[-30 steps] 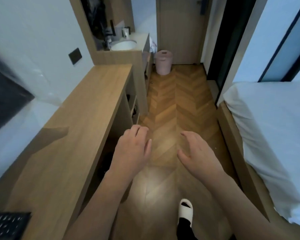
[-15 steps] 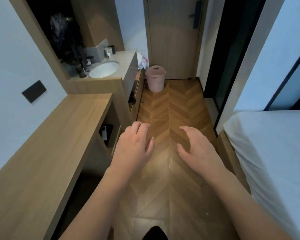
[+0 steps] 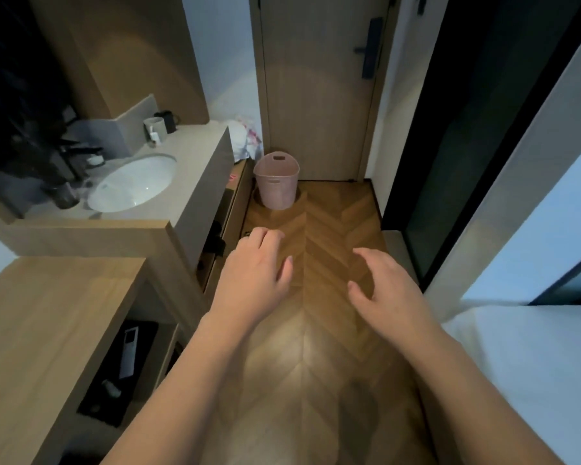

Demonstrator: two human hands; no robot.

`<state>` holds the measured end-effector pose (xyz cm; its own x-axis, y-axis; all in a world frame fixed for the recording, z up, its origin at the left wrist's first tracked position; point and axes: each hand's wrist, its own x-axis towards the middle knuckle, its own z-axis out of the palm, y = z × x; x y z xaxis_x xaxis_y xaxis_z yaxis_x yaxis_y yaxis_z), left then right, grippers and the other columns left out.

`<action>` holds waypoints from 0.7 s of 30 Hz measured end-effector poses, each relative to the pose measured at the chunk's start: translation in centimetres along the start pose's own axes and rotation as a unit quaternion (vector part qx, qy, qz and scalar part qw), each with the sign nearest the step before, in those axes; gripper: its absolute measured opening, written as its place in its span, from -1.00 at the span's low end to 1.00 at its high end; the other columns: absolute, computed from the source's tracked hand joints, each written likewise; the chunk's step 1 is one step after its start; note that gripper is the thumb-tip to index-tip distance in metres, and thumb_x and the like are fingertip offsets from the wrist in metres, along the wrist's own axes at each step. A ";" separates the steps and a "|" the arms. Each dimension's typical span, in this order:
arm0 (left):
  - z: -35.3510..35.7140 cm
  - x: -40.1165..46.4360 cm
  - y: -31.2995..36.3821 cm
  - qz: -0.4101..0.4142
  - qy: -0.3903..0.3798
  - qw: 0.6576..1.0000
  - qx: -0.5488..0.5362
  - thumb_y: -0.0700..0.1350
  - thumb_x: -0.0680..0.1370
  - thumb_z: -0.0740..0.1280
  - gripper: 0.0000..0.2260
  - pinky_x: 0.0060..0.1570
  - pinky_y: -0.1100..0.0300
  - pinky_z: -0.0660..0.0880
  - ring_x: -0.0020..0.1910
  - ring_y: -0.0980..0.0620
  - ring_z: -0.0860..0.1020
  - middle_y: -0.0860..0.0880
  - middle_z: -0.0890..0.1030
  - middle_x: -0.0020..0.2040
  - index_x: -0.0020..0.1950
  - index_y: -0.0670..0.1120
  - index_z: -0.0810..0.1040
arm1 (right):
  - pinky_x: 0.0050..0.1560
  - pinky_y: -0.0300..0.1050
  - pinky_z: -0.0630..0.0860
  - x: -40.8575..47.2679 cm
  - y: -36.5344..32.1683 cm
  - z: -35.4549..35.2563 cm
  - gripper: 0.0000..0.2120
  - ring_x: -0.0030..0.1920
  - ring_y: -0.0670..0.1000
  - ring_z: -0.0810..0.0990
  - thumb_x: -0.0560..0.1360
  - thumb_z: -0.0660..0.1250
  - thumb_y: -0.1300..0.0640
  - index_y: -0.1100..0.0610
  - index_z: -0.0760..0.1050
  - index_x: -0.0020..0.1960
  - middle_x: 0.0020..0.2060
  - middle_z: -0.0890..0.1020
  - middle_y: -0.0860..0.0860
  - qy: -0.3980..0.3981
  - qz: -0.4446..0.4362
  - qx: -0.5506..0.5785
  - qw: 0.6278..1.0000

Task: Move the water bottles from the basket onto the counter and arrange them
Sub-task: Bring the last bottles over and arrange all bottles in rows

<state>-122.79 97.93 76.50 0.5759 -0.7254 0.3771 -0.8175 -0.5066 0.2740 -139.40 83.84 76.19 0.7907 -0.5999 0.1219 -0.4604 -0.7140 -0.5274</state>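
A pink plastic basket stands on the wooden floor by the door, at the far end of the narrow passage; its inside is hidden from here and no water bottles show. The grey sink counter runs along the left, just short of the basket. My left hand and my right hand are stretched out in front of me over the floor, palms down, fingers loosely bent, holding nothing. Both hands are well short of the basket.
A white basin is set in the counter, with cups and dark items behind it. A wooden desk lies at lower left, with a remote on a shelf beneath. A white bed borders the right.
The view has advanced down the passage and tilted up. The sink counter, basket and door are now closer and larger. Both hands stay held out, empty.
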 end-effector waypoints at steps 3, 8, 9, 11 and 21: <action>4.4 6.9 1.0 0.030 -0.046 0.998 -0.001 0.06 0.58 0.24 -0.66 0.04 0.07 0.52 0.09 0.00 0.51 0.00 0.48 0.17 0.31 -0.05 0.44 | 0.31 -0.15 0.44 7.2 3.7 0.0 -0.45 0.27 -0.08 0.49 0.57 0.29 -0.06 -0.04 0.23 0.51 0.44 0.36 -0.09 -0.004 0.026 0.013 1.000; 11.9 20.0 -0.5 0.015 -0.074 0.997 0.023 0.07 0.58 0.23 -0.69 0.02 0.09 0.53 0.06 0.03 0.51 0.03 0.48 0.12 0.26 -0.03 0.45 | 0.34 -0.08 0.43 21.4 10.5 1.0 -0.45 0.29 -0.05 0.47 0.58 0.27 -0.04 -0.03 0.22 0.52 0.44 0.37 -0.06 -0.007 0.017 0.030 0.999; 13.1 22.9 -0.9 0.007 -0.068 0.997 0.024 0.07 0.58 0.23 -0.70 0.02 0.11 0.53 0.05 0.04 0.51 0.03 0.48 0.12 0.24 -0.03 0.46 | 0.36 -0.08 0.41 24.6 11.7 0.8 -0.45 0.33 -0.06 0.44 0.58 0.27 -0.03 -0.03 0.22 0.52 0.44 0.36 -0.07 -0.005 0.017 0.032 0.999; 14.4 28.5 -1.5 -0.005 -0.053 0.998 0.015 0.06 0.58 0.23 -0.72 0.02 0.17 0.50 0.06 0.08 0.50 0.06 0.47 0.13 0.25 -0.01 0.46 | 0.36 -0.09 0.37 31.0 13.6 -0.4 -0.45 0.40 -0.05 0.38 0.58 0.27 -0.03 -0.04 0.20 0.53 0.47 0.33 -0.08 -0.008 0.020 0.035 0.999; 22.6 51.1 -5.8 -0.082 -0.029 0.996 -0.009 0.02 0.58 0.27 -0.71 0.02 0.24 0.44 0.08 0.08 0.51 0.04 0.49 0.14 0.26 -0.05 0.50 | 0.35 -0.10 0.39 58.0 19.5 -2.5 -0.48 0.40 -0.07 0.36 0.59 0.25 -0.01 -0.07 0.22 0.52 0.46 0.32 -0.12 -0.044 -0.001 0.049 0.998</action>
<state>-88.79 53.24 74.23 0.7004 -0.6590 0.2742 -0.7114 -0.6131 0.3436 -103.54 34.24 75.08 0.8258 -0.5617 0.0515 -0.4207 -0.6742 -0.6070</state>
